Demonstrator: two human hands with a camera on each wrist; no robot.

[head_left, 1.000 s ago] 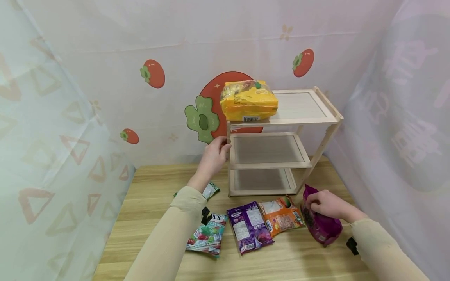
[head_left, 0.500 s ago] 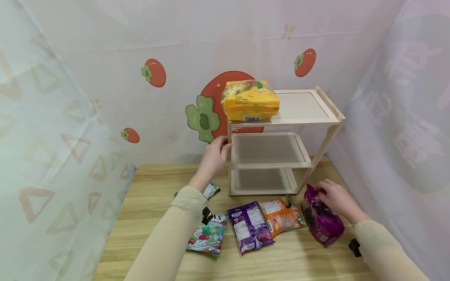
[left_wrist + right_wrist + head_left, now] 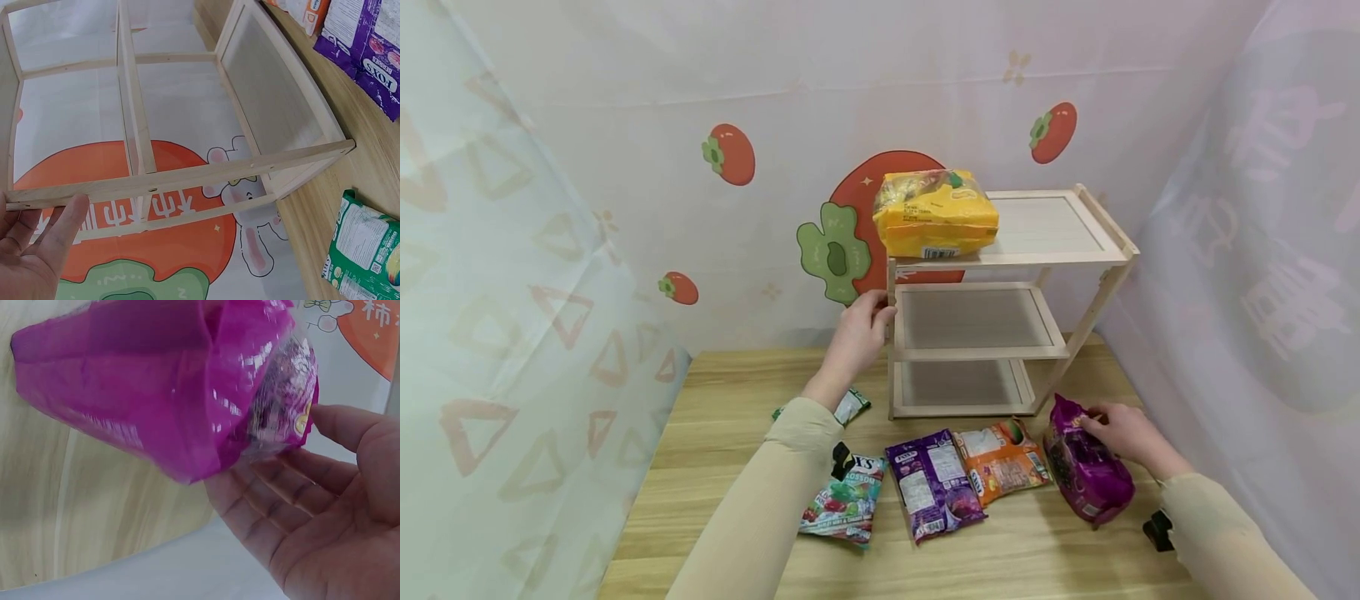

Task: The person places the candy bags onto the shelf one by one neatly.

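Observation:
A light wooden three-tier shelf stands on the table. My left hand grips its left upright post, thumb on one side and fingers behind. At the right, a plump magenta bag with a clear window lies on the table. My right hand is at its upper right side. In the right wrist view, the thumb touches the bag's end near the window, while the fairly straight fingers pass partly out of sight behind it. The palm stays off the bag. A yellow bag sits on the top tier's left part.
In front of the shelf lie an orange candy bag, a purple candy bag and a teal candy bag. A green bag lies left of the shelf, partly behind my left arm. Printed cloth walls enclose the table.
My right hand has shifted from the magenta bag's top to its upper right side, and the bag has turned slightly to show more of its window. The left hand keeps its place.

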